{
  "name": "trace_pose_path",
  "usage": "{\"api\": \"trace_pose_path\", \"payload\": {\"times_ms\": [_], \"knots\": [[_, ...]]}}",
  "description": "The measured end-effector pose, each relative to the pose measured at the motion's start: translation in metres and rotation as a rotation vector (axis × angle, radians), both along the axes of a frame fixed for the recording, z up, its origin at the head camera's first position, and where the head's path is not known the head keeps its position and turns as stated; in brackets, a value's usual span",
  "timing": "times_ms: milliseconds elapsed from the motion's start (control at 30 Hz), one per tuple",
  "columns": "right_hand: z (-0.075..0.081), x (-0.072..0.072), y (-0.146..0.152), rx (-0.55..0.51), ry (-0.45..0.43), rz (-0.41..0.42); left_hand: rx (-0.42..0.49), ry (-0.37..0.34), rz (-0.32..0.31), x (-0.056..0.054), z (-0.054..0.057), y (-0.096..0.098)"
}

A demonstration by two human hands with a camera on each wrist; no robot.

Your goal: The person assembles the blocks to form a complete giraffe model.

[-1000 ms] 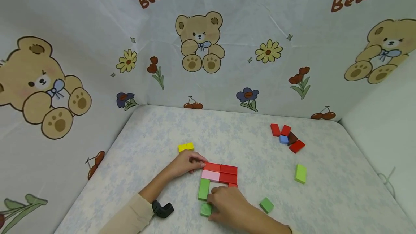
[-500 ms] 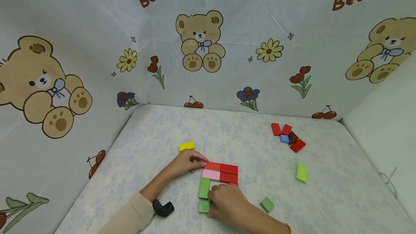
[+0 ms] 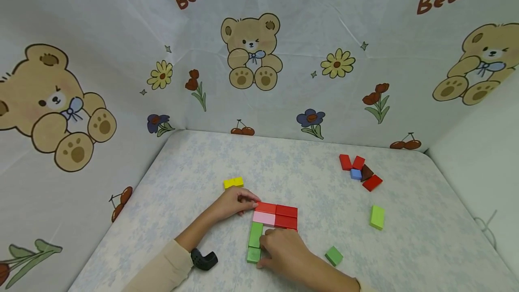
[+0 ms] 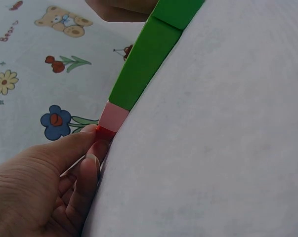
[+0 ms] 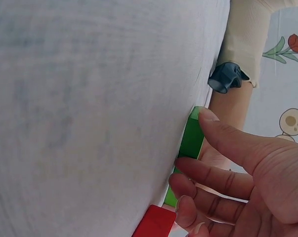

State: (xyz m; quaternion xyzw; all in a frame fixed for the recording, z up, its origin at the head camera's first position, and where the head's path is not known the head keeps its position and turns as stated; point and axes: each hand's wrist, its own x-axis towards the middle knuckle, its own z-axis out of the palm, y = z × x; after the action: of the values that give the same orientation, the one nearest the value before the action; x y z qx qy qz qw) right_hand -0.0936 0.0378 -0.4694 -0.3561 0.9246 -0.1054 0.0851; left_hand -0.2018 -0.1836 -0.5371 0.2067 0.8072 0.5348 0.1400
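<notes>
Red, pink and green toy blocks lie together on the table. In the head view my left hand (image 3: 229,204) pinches the left end of the top red block (image 3: 266,207) between thumb and index finger. Below that block lies a pink block (image 3: 264,218), with two darker red blocks (image 3: 286,216) on the right. A long green block (image 3: 255,234) extends down from the pink one. My right hand (image 3: 284,248) holds a small green block (image 3: 253,255) against its lower end, thumb and index finger on it. Another red block (image 5: 155,221) shows in the right wrist view; my right hand mostly hides it overhead.
A loose green block (image 3: 334,256) lies right of my right hand, and a light green block (image 3: 377,217) farther right. Several red blocks, a blue block (image 3: 355,174) and a brown triangle (image 3: 366,173) sit at the back right. Yellow blocks (image 3: 233,182) lie behind my left hand.
My right hand has brought the small green block slightly left and up, closing the gap to the long green block and lining up with it. The left hand stays put.
</notes>
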Motion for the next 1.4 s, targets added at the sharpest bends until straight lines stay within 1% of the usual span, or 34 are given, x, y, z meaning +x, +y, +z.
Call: {"api": "trace_pose_path", "payload": {"times_ms": [200, 433, 667, 900, 967, 1033, 1133, 1200, 1400], "knots": [[-0.002, 0.001, 0.001, -0.007, 0.054, 0.020, 0.011, 0.006, -0.009, 0.000, 0.000, -0.001], [-0.003, 0.001, 0.001, -0.008, 0.075, 0.024, 0.009, 0.001, -0.008, 0.000, 0.002, 0.000], [0.003, 0.001, 0.004, -0.006, 0.043, 0.007, 0.001, 0.005, -0.001, -0.001, 0.005, 0.002], [0.013, 0.004, 0.021, -0.061, 0.032, -0.040, -0.002, -0.012, 0.008, 0.003, 0.003, 0.002], [0.016, 0.003, 0.028, -0.074, 0.016, -0.058, -0.002, -0.015, 0.016, 0.006, 0.007, 0.003], [0.018, 0.003, 0.035, -0.087, -0.009, -0.078, 0.000, -0.014, 0.025, 0.007, 0.005, 0.004], [0.022, 0.001, 0.044, -0.094, -0.038, -0.117, -0.004, -0.007, 0.029, 0.006, 0.002, 0.005], [0.024, 0.000, 0.051, -0.092, -0.034, -0.137, -0.002, 0.000, 0.024, 0.003, -0.004, 0.003], [0.028, -0.001, 0.072, -0.053, -0.040, -0.203, 0.013, 0.017, -0.004, 0.000, -0.007, 0.001]]}}
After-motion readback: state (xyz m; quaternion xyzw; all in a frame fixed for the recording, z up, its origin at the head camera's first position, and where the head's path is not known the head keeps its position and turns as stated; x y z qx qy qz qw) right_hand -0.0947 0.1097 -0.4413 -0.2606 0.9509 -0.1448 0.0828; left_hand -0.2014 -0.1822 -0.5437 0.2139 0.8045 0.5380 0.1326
